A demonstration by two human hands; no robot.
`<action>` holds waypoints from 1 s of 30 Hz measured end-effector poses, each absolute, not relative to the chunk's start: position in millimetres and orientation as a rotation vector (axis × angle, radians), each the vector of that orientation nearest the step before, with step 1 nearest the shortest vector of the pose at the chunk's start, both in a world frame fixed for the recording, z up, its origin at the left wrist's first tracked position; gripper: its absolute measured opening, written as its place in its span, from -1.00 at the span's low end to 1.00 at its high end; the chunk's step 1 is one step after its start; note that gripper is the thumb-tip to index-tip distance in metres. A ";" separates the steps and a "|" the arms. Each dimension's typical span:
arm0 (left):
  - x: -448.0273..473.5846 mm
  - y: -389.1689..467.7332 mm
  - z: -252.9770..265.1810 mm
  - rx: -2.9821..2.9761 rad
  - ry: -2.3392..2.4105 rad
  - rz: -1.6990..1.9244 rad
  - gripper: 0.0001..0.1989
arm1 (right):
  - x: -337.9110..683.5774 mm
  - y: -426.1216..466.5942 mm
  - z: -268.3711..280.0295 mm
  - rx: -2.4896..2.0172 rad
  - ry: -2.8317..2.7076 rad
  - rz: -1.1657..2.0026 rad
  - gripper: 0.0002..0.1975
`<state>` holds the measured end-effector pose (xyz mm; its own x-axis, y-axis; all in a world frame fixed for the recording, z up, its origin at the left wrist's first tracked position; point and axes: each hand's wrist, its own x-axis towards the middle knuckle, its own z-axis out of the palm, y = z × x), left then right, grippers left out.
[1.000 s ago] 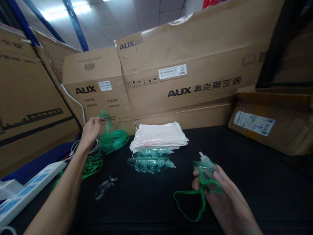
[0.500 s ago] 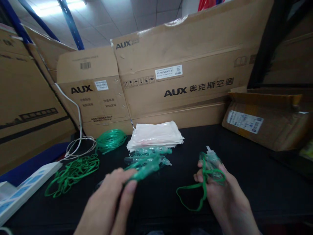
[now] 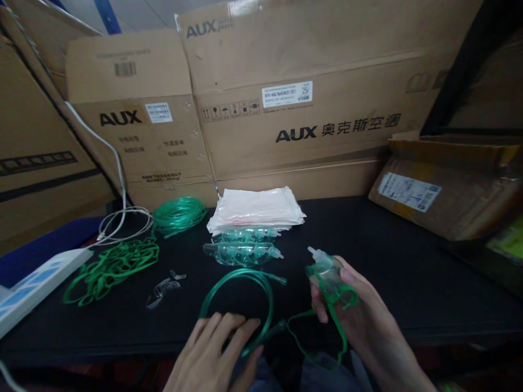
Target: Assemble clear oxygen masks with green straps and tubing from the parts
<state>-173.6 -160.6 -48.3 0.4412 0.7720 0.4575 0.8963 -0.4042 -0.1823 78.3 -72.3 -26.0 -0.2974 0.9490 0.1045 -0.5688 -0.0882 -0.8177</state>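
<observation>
Tubing (image 3: 251,275) pinched in our left hand (image 3: 216,348) looks light, springy, best gripped near its ends (image 3: 280,280), while our right hand (image 3: 363,313) pinches the mask (image 3: 327,270).

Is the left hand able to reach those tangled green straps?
Probably yes: nothing tall seems to block the left hand from the tangled green straps; only small clear plastic pieces lie near the way. But it's holding a looped green plastic tube, so it may need to let go first.

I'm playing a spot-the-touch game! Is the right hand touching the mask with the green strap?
Touching. The head view shows the right hand holding the mask, its thumb against the mask's side.
</observation>
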 end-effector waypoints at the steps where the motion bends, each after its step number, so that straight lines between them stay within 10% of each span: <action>1: -170.1 -159.6 -44.6 -2.305 -1.434 -0.451 -0.60 | 79.2 -73.0 -25.4 -0.562 -0.942 1.683 -0.68; 13: -146.6 -108.3 -8.3 -2.830 -1.700 -0.328 -0.06 | 89.3 -72.8 -22.1 -0.693 -1.065 1.630 -0.65; 30: -142.6 -85.0 -13.3 -2.955 -1.662 -0.843 -0.75 | 109.7 -67.9 -19.5 -1.044 -1.655 1.606 -0.55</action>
<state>-142.6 -85.0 -13.3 0.4483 0.8633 0.2317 0.6969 -0.4999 0.5143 109.7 -67.9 -19.5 -0.5099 0.8543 -0.1009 0.1267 -0.0415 -0.9911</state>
